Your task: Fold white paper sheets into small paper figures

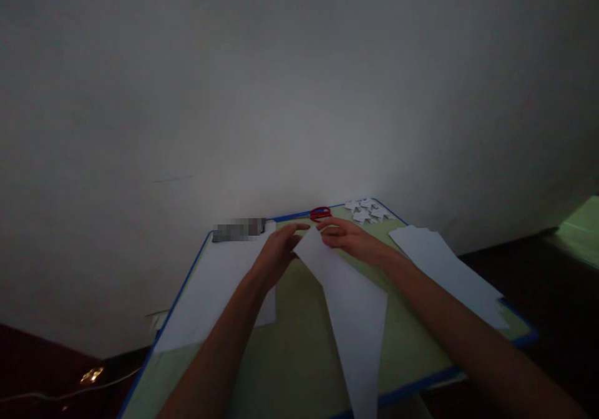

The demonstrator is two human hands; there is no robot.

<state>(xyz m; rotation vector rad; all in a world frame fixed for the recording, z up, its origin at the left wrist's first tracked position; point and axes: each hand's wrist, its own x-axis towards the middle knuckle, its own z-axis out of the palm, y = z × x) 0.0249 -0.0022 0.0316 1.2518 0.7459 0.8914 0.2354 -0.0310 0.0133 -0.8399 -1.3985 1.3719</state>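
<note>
A folded sheet of white paper [353, 297] stretches from between my hands down past the table's front edge, its upper end slightly raised. My left hand [281, 244] holds the left corner of that upper end, fingers curled and the index finger reaching toward the top. My right hand [349, 238] pinches the top right edge, its fingertips over the paper. The undersides of the fingers are partly hidden. Just beyond my hands lie scissors with red handles [321, 214] at the table's back edge.
The pale green table [294, 356] has a blue rim and stands against a grey wall [299, 95]. White sheets [206, 297] lie at left below a dark, blurred-out object [238, 229]. Several folded paper pieces [369, 210] sit back right, near a paper stack [440, 266].
</note>
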